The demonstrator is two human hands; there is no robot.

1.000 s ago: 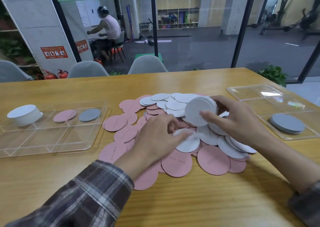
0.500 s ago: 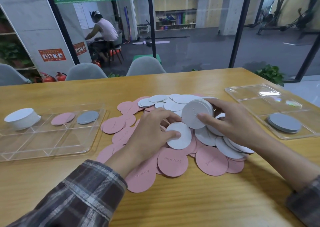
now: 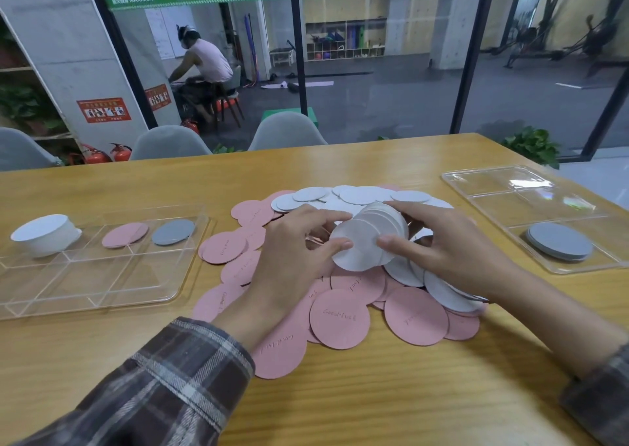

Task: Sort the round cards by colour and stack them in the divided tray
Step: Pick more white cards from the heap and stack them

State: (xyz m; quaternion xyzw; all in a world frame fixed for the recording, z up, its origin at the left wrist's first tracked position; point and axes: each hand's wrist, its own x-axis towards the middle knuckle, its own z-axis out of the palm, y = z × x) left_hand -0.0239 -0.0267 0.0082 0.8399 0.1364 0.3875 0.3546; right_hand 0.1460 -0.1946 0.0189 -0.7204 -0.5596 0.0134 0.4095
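Pink round paper cards [image 3: 339,319] lie heaped nearest on the wooden table [image 3: 391,394]; above them the left hand [image 3: 292,251] pinches, and the right hand [image 3: 452,248] clasps, a tilted bundle of white round cards [image 3: 366,241]. Farther left sits the clear divided plastic tray [image 3: 85,282].

One wide-angle camera, worn on the head, looks forward and down from close behind and above the fingers [image 3: 332,246], which meet at mid-frame; the tabletop [image 3: 391,398] spreads to both sides of them, and past them the view reaches a glass wall [image 3: 301,71].
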